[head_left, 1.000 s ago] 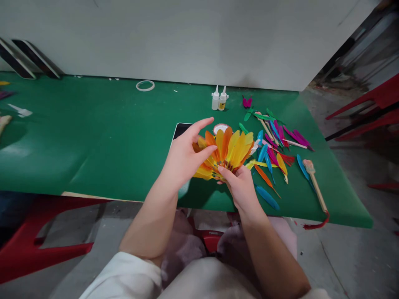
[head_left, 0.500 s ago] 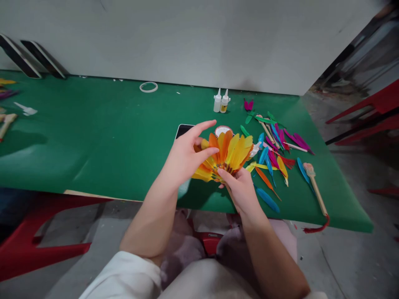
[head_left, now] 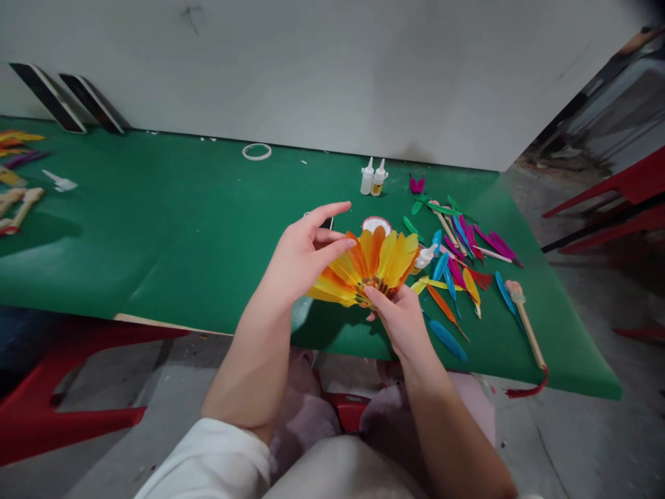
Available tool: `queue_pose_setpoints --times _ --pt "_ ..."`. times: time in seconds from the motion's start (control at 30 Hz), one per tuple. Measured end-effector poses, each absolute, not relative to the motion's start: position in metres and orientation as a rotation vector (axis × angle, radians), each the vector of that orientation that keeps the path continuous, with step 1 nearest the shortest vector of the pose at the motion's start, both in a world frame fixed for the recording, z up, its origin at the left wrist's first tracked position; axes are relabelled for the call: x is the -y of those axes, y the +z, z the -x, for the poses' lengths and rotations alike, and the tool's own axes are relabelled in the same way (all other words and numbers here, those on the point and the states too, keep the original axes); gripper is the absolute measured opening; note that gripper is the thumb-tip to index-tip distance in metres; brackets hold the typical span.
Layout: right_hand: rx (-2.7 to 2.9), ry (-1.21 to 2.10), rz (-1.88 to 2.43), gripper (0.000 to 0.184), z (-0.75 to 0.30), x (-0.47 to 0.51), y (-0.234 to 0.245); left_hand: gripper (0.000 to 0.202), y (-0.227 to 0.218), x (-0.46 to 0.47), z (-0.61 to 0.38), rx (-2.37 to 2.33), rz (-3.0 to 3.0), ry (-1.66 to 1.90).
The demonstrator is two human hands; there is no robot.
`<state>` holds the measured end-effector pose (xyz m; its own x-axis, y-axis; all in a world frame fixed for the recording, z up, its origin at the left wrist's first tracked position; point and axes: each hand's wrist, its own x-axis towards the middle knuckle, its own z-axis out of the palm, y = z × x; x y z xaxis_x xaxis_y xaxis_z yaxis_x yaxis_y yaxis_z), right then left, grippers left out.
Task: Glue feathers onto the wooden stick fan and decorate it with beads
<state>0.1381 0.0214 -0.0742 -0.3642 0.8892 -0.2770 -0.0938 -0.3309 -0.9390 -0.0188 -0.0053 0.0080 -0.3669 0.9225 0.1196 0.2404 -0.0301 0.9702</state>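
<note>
A feather fan (head_left: 387, 260) of yellow and orange feathers is held up over the near edge of the green table. My right hand (head_left: 405, 319) grips it at the base, with the thumb pressed on the dark-dotted quill ends. On the fan's left side is my left hand (head_left: 296, 260), its index finger stretched out and its thumb apart from it. The left thumb tip lies at the upper edge of the feathers; the lower fingers are partly hidden. Behind the fan are a round white lid-like disc (head_left: 377, 224) and a white glue bottle (head_left: 424, 258).
Loose coloured feathers (head_left: 447, 277) lie to the right, near a wooden handle with a red tassel (head_left: 527, 322). Two small bottles (head_left: 373, 179) stand at the back beside a white wall (head_left: 312, 69). A white ring (head_left: 256, 152) and two leaning dark panels (head_left: 67, 104) are left.
My left hand has shifted slightly left and its thumb has slid back along the feathers. My right hand keeps its grip on the fan. The camera view has tilted a little.
</note>
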Motion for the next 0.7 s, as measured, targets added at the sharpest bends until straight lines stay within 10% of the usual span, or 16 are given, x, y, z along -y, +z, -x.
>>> queue_pose_setpoints --times 0.7 --pt "1.199 1.759 1.123 0.035 -0.138 -0.021 -0.079 0.045 0.005 0.007 0.026 -1.775 -1.414 1.386"
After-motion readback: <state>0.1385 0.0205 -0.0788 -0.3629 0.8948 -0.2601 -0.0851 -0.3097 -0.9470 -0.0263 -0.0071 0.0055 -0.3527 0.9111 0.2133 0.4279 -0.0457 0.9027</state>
